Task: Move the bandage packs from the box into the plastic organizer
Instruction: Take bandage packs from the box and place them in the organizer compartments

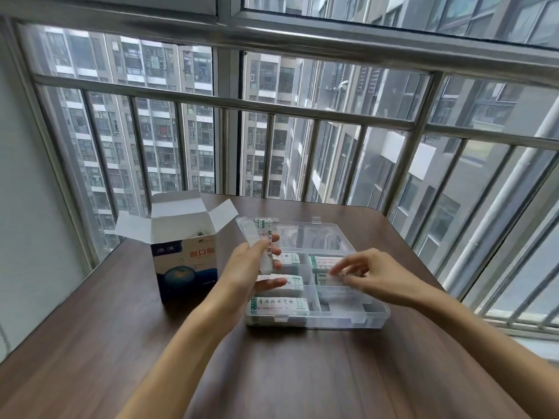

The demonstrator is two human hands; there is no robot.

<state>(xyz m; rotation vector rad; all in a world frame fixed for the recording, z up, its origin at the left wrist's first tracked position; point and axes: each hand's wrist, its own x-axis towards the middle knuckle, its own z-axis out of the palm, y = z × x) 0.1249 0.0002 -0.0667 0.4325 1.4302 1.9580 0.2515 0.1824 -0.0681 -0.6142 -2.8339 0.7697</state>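
Head view, near to far. The brown table (pixel 302 373) is carrying all items. At the centre, the clear plastic organizer (pixel 348 320) is lying with its lid (pixel 308 234) swung back toward 12 o'clock. Its nearest left compartment is holding a bandage pack (pixel 279 305) lying flat, printed face up; the nearest right compartment (pixel 341 300) is showing only clear plastic. The compartments farther back are also holding packs, partly covered by the hands; their count cannot be told.

The right hand (pixel 367 278), at 3 o'clock of the organizer, is pinching a bandage pack between narrowly set fingertips (pixel 335 270) over the right middle compartment; that pack is blurred and its edges are hard to make out. The left hand (pixel 251 273), at 9 o'clock of the organizer, is gripping an upright bundle of packs (pixel 263 243) between thumb and curled fingers above the left column.

At 10 o'clock of the organizer, the open box (pixel 186 264) is standing upright with flaps spread; its contents are mostly hidden by its front wall.

Beyond, at 12 o'clock, a metal railing (pixel 302 116) is crossing the window.
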